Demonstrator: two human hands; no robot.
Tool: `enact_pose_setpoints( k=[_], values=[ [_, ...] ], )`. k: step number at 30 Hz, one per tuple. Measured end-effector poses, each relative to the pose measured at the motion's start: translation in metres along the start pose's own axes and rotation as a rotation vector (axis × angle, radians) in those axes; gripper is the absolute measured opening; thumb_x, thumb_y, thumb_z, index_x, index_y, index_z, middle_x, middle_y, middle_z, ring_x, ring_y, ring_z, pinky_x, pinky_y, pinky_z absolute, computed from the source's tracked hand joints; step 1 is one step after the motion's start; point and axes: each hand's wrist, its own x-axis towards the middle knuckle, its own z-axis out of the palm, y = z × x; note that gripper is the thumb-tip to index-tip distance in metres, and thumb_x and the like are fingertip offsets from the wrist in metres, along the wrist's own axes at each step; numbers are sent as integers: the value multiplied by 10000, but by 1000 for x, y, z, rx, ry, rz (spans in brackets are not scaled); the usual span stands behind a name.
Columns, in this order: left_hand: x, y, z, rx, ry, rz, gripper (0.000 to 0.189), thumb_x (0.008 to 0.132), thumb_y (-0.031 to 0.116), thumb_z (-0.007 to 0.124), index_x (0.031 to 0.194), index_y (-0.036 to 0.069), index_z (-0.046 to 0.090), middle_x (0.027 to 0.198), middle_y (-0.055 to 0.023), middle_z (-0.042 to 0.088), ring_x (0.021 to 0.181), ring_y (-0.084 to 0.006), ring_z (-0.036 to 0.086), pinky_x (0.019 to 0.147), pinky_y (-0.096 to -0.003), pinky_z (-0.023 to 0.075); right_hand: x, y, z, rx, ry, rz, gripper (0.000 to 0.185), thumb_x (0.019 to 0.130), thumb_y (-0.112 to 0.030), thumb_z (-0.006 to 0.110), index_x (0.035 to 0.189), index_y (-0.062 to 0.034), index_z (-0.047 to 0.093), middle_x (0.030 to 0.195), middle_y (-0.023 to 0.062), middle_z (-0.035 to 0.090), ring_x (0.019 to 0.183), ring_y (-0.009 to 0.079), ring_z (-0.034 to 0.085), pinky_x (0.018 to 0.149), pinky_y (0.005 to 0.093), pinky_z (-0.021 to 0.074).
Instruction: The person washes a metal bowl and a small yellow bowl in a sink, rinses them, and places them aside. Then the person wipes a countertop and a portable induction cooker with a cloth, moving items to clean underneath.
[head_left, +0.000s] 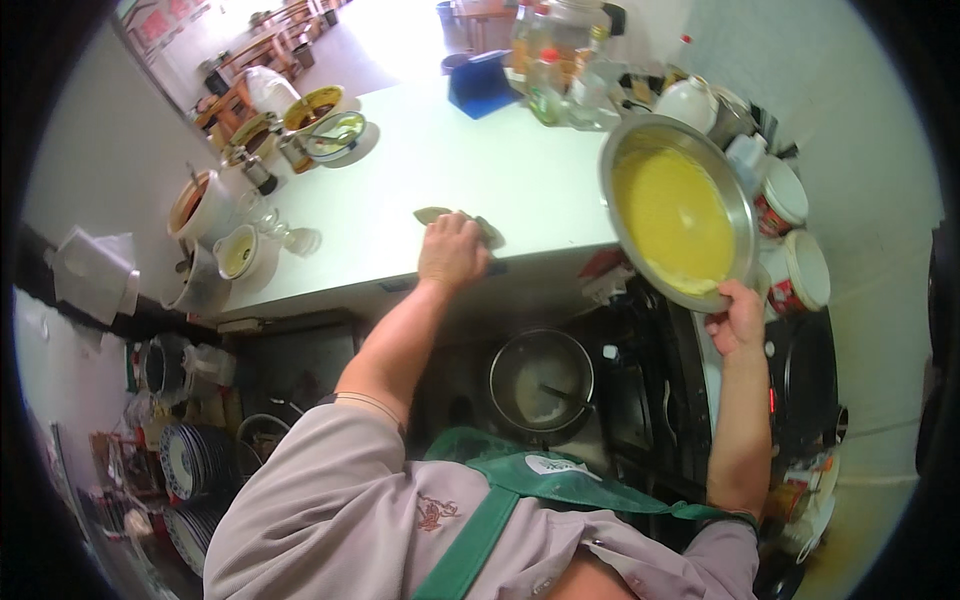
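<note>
My right hand (739, 319) grips the near rim of a wide stainless steel bowl (616, 225). A smooth yellow liquid (675, 214) fills much of it, and the bowl is held up at the right end of the white counter (390, 180). On the counter's front part, my left hand (454, 251) presses down on a greyish cloth (433, 215), its fingers curled over it. Parts of the cloth stick out on both sides of the hand.
Glass bottles (546, 90) and a blue stand (480, 84) are at the back. Sauce bowls (336, 136), shakers (259, 172) and a white tub (202, 206) line the left end. Below the counter sits a round steel pot (541, 379). White buckets (806, 270) stand at right.
</note>
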Motion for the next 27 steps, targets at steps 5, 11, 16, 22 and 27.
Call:
enact_pose_setpoints(
  k=[5,11,16,22,27],
  values=[
    [2,1,0,-21,-5,-10,235,806,263,602,954,80,621,1059,-133,570,1055,-305,545,913,-444,444,51,28,135,16,-233,32,161,856,-130,631,968,-15,641,789,115,644,572,222,567,382,351,343],
    [4,-2,1,-78,17,-8,253,768,285,629,934,94,616,1036,-121,575,1027,-312,561,888,-444,448,85,72,277,17,-296,75,145,845,-87,623,932,27,599,759,149,605,529,244,560,391,364,318],
    [3,-4,-3,-131,28,-25,256,763,297,631,926,100,617,1028,-125,570,1015,-319,560,881,-446,449,112,118,346,-9,-299,154,151,832,-63,610,935,42,577,743,156,605,504,259,582,371,367,305],
    [1,-6,-9,-161,-37,-45,264,756,306,649,920,101,618,1044,-138,564,1026,-339,551,891,-458,449,127,138,370,-168,-310,182,196,861,-112,608,988,34,581,761,158,637,512,243,617,369,360,298],
    [7,1,-9,-177,-3,-16,249,753,260,663,933,91,633,1051,-144,562,1021,-358,545,906,-471,453,102,122,336,-367,-380,232,370,961,-335,607,1093,9,572,818,182,695,522,244,650,388,344,404]
  ],
)
